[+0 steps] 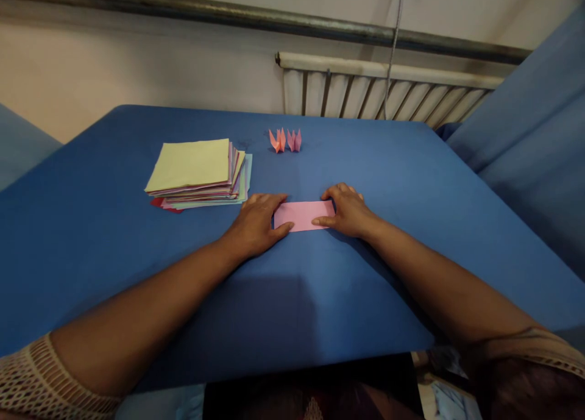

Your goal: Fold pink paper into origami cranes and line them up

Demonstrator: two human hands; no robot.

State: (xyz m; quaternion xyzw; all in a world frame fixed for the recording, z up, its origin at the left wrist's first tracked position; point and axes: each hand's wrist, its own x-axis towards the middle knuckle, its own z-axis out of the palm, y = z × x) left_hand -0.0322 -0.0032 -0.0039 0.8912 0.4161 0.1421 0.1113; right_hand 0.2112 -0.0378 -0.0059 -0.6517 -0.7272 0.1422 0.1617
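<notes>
A pink sheet of paper (303, 215), seemingly folded into a long rectangle, lies flat on the blue-covered table in front of me. At its left end is my left hand (259, 224), thumb on the near edge and fingers by the far corner. My right hand (348, 210) grips the right end likewise, its thumb resting on the paper and its fingers curled at the far side. Some fingertips are hard to make out. Beyond the hands stand two small folded paper pieces with pointed tips, an orange-pink one (278, 141) and a pink one (295, 141).
A thick stack of coloured paper (189, 164), yellow on top, sits just beyond my left hand. The blue table (393, 164) reaches back toward a white radiator (365, 72) and a metal pipe (228, 15) along the wall. Blue cloth (539, 97) hangs at the right.
</notes>
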